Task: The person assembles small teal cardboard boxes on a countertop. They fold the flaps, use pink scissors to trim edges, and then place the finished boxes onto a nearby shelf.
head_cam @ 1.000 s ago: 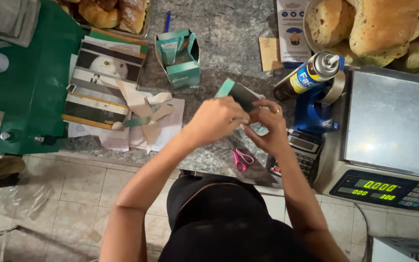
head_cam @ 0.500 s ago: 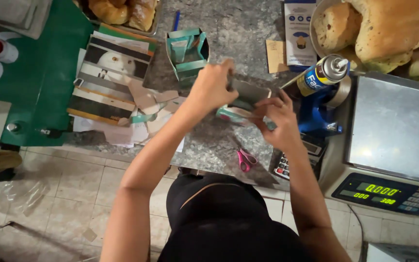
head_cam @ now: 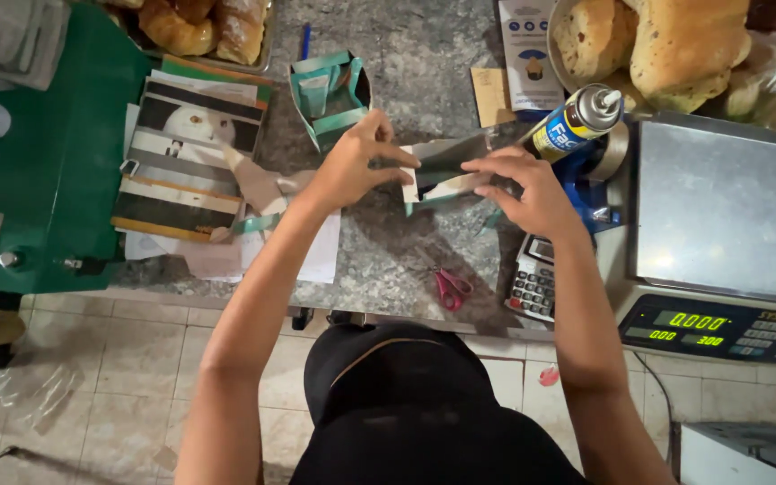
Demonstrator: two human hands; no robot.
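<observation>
Above the grey speckled stone table [head_cam: 388, 260], both hands pinch a folded teal-and-white paper piece [head_cam: 442, 175]: left hand [head_cam: 357, 162] at its 9 o'clock end, right hand [head_cam: 527, 189] at 3 o'clock. Pink-handled scissors [head_cam: 451, 287] lie at 6 o'clock, a finished teal paper bag [head_cam: 330, 94] at 11 o'clock, a blue-and-yellow spray can [head_cam: 577, 117] at 2 o'clock.

Free room: bare granite counter [head_cam: 424, 54] at 12 o'clock of both hands, btwn the finished paper bag [head_cam: 330, 94] at 11 and the spray can [head_cam: 577, 119] at 1. Open patch also at 6, w/ pink scissors [head_cam: 451, 287] lying in it. Right side tight: calculator [head_cam: 536, 278] at 5, scale [head_cam: 725, 224] at 3, tape dispenser [head_cam: 599, 180] near the right hand [head_cam: 527, 193]. Left hand [head_cam: 352, 166] has paper scraps [head_cam: 262, 193] at 9.
</observation>
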